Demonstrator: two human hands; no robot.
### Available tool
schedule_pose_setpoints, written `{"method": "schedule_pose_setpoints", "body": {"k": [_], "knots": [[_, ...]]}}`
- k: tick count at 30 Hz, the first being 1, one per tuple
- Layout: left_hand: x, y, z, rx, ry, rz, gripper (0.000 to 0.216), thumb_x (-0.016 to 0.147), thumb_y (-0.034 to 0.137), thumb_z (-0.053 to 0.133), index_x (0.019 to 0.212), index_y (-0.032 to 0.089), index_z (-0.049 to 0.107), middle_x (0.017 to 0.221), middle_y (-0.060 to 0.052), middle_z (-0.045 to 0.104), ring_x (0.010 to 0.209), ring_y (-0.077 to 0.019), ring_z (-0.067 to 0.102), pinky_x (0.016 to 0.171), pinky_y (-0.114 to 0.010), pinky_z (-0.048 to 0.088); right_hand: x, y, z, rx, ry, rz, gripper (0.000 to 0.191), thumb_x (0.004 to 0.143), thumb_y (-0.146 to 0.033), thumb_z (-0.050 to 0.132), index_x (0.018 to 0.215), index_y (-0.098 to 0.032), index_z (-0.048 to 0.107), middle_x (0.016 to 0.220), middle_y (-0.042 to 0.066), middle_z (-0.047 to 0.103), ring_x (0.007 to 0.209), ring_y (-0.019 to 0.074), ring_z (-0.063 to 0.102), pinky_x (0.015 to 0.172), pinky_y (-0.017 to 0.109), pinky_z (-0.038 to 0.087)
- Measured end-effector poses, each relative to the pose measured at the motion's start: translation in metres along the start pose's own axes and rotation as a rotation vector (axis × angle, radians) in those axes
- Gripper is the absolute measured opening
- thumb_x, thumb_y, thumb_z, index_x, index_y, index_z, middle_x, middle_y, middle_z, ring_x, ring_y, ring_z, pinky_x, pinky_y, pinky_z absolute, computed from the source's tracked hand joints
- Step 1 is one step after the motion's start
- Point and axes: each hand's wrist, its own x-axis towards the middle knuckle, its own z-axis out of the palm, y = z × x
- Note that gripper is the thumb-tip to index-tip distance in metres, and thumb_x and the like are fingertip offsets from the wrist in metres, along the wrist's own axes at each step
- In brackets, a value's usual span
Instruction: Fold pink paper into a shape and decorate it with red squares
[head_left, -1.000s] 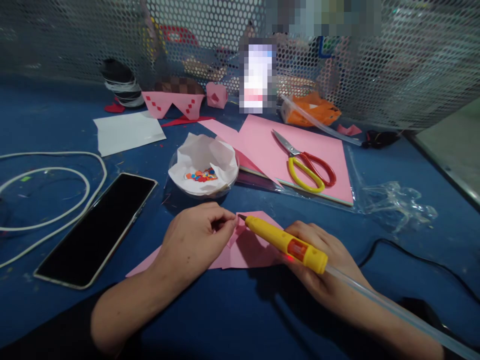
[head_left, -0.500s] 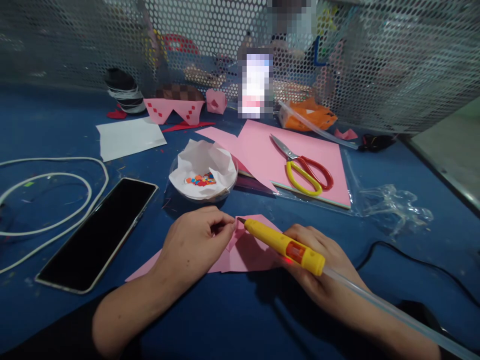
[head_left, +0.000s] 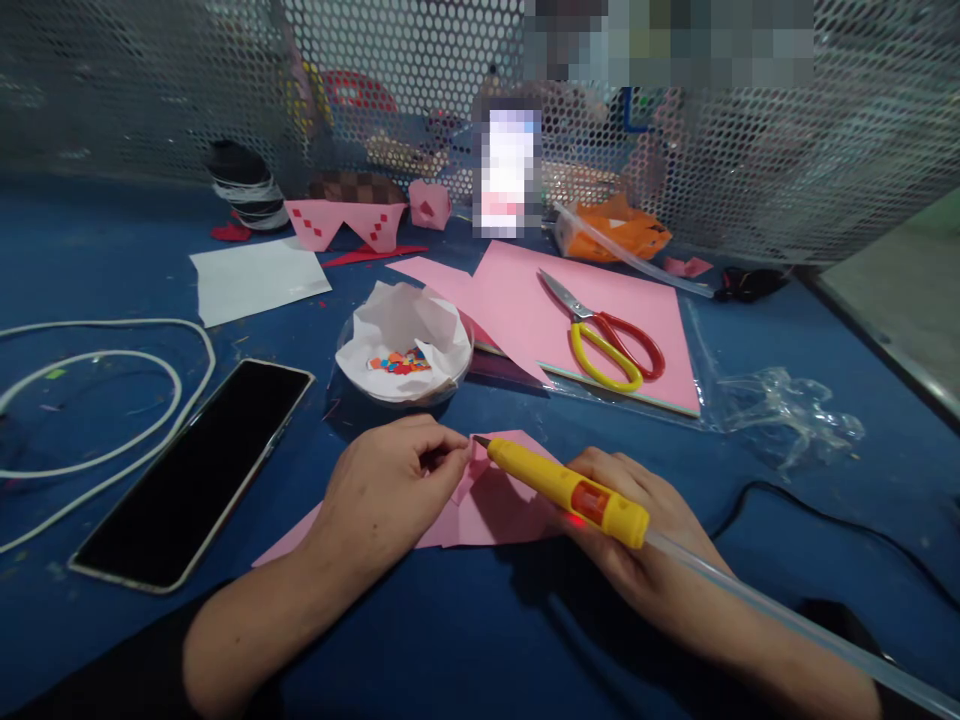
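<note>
My left hand (head_left: 386,490) rests on a folded pink paper piece (head_left: 495,505) on the blue table, its thumb and fingers pinched on a small flap of that paper. My right hand (head_left: 637,540) grips a yellow pen-type glue gun (head_left: 562,490) with a clear glue stick trailing back to the lower right. The gun's tip sits right at the pinched flap. A red light glows under its orange window.
A bowl lined with white paper (head_left: 405,350) holds small coloured bits just beyond my hands. A black phone (head_left: 195,470) and a white cable (head_left: 105,400) lie left. Scissors (head_left: 604,335) rest on pink sheets (head_left: 600,310). Crumpled plastic (head_left: 787,415), a black cord (head_left: 825,510) and a mesh wall (head_left: 225,80) surround.
Both hands hold almost still. The view has shifted slightly, and the glue gun's tip stays at the pinched flap.
</note>
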Motion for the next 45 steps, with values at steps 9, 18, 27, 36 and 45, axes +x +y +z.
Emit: {"method": "schedule_pose_setpoints", "body": {"k": [9,18,27,36,45], "knots": [[-0.0007,0.0001,-0.0002,-0.008,-0.010,-0.014,0.021,0.084,0.030,0.057,0.078,0.029,0.077,0.074,0.003,0.071,0.068,-0.0158,0.064,0.059,-0.029,0.040,-0.0021,0.0011,0.0024,-0.008,0.003,-0.010,0.022,0.100,-0.033,0.042,0.088,-0.019,0.054,0.076,0.003,0.063,0.063,0.0163,0.057,0.055,0.029,0.045],[-0.0010,0.0002,-0.0007,-0.017,-0.015,-0.017,0.021,0.084,0.031,0.057,0.079,0.029,0.077,0.076,0.004,0.072,0.069,-0.0157,0.064,0.061,-0.029,0.041,-0.0018,0.0018,0.0026,-0.005,0.009,-0.009,0.020,0.100,-0.031,0.043,0.089,-0.020,0.053,0.077,0.004,0.063,0.063,0.0164,0.056,0.056,0.029,0.044],[-0.0006,0.0006,0.0001,-0.032,-0.006,-0.027,0.022,0.084,0.033,0.057,0.079,0.029,0.077,0.076,0.004,0.072,0.068,-0.0149,0.063,0.060,-0.028,0.040,-0.0027,0.0021,0.0023,0.002,-0.004,0.000,0.019,0.101,-0.033,0.042,0.092,-0.020,0.053,0.080,0.003,0.063,0.065,0.0174,0.057,0.058,0.030,0.044],[-0.0015,-0.0013,-0.0002,-0.028,-0.003,-0.014,0.022,0.085,0.033,0.056,0.079,0.030,0.078,0.076,0.004,0.072,0.068,-0.0149,0.064,0.061,-0.028,0.042,-0.0054,0.0024,0.0004,0.036,-0.018,-0.017,0.018,0.101,-0.031,0.042,0.092,-0.021,0.053,0.081,0.003,0.063,0.067,0.0171,0.056,0.059,0.030,0.044],[-0.0012,-0.0009,-0.0018,-0.025,0.009,0.012,0.021,0.085,0.034,0.057,0.084,0.029,0.078,0.080,0.003,0.074,0.071,-0.0156,0.065,0.062,-0.028,0.044,-0.0090,0.0084,-0.0028,0.192,0.024,0.106,0.017,0.099,-0.033,0.046,0.088,-0.024,0.055,0.084,0.004,0.061,0.071,0.0192,0.058,0.061,0.034,0.047]]}}
